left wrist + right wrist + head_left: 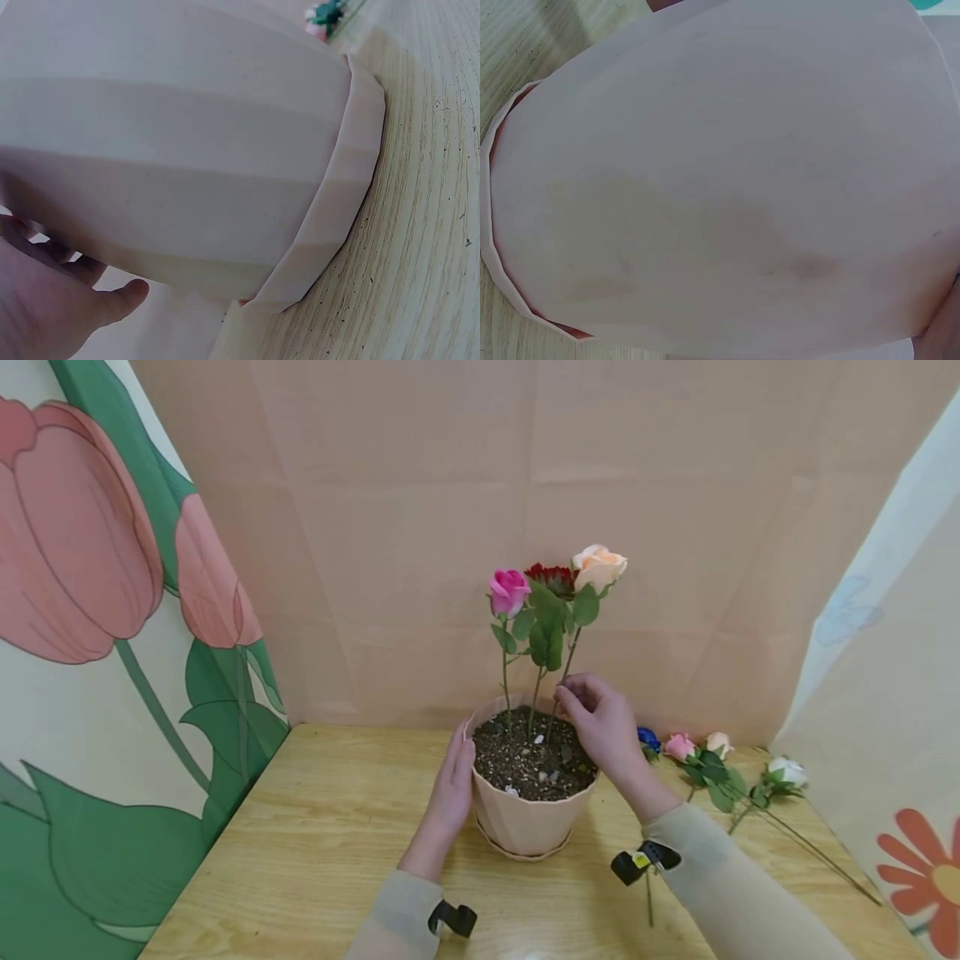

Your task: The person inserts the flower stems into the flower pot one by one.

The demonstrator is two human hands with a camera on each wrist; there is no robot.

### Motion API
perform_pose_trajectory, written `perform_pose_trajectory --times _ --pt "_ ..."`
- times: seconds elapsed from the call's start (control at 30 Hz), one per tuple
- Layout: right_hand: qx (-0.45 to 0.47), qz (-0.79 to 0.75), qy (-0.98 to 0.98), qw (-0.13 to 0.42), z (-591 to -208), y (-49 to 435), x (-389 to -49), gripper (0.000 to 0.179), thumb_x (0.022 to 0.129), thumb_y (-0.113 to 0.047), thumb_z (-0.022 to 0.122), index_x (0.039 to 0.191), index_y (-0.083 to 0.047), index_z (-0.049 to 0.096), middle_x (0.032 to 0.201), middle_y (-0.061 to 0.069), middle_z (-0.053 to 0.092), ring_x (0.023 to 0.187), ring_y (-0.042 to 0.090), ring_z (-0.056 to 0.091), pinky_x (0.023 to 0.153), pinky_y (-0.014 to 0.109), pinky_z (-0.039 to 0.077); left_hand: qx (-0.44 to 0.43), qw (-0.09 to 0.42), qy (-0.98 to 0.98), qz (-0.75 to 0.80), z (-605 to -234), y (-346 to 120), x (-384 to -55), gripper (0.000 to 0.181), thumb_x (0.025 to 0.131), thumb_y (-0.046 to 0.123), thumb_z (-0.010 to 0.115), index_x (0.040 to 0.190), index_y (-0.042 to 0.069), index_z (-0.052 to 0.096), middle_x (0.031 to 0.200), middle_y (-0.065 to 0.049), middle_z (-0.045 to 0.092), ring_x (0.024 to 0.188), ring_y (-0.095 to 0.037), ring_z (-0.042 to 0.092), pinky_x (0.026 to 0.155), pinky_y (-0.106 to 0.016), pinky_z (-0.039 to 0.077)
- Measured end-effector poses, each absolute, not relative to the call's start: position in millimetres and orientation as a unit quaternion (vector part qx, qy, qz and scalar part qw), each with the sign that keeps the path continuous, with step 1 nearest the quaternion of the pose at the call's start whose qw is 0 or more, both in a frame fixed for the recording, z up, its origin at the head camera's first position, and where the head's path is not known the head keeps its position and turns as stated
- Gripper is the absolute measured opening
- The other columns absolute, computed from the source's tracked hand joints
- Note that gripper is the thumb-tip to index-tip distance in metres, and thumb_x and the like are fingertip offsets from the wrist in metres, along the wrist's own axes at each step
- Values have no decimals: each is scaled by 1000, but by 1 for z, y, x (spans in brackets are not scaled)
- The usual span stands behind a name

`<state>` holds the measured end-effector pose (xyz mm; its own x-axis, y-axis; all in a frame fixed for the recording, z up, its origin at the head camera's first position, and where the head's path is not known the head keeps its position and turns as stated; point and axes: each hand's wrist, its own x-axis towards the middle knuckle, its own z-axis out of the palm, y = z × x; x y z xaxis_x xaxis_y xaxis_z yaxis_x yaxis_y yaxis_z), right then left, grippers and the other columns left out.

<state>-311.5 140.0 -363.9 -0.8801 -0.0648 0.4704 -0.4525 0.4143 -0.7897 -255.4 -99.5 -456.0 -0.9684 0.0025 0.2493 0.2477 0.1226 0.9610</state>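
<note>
A pale pink plastic pot (525,818) filled with dark soil (525,768) stands on its matching saucer (337,195). Three artificial flowers rise from the soil: a magenta rose (510,592), a dark red flower (551,578) and a peach rose (600,567). The right hand (606,727) pinches the peach rose's stem low, just above the soil. Against the pot's left side lies the left hand (450,785), its fingers extended along the wall near the rim. Pot wall fills most of both wrist views, and the right fingertips are hidden in the right wrist view.
Right of the pot, several more flowers lie on the wooden table (300,860): a blue one (648,740), a pink rose (679,746), a cream rose (718,743) and a white rose (787,771). A plain curtain (390,527) hangs behind; painted panels flank both sides.
</note>
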Motion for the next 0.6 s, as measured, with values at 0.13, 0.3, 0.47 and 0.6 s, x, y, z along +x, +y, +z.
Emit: perform_pose_trajectory --times 0.13,0.3,0.47,0.6 --pt "159 494 -832 197 -366 140 -312 20 113 -23 69 111 -5 76 93 13 77 86 32 74 70 21 58 -86 96 -743 -657 -457 -99 -256 58 122 47 25 177 29 26 181 -5 26 166 -37 22 132 -66 16" --pt "155 464 -849 198 -367 140 -311 19 113 -24 68 110 -7 76 92 9 77 83 24 70 71 28 55 -91 98 -740 -660 -458 -99 -257 58 122 45 25 177 25 26 181 -6 27 166 -36 22 133 -64 16" --pt "155 451 -858 191 -367 139 -309 19 114 -23 67 112 -6 76 94 9 77 84 23 70 73 33 55 -88 99 -745 -654 -456 -99 -256 59 122 47 25 178 27 26 181 -5 26 166 -37 22 132 -65 16" --pt "158 440 -864 188 -368 140 -309 20 114 -21 66 113 -3 76 95 9 77 85 23 70 74 35 55 -87 97 -747 -653 -456 -99 -256 60 122 48 25 178 27 24 182 -5 25 166 -37 22 133 -65 17"
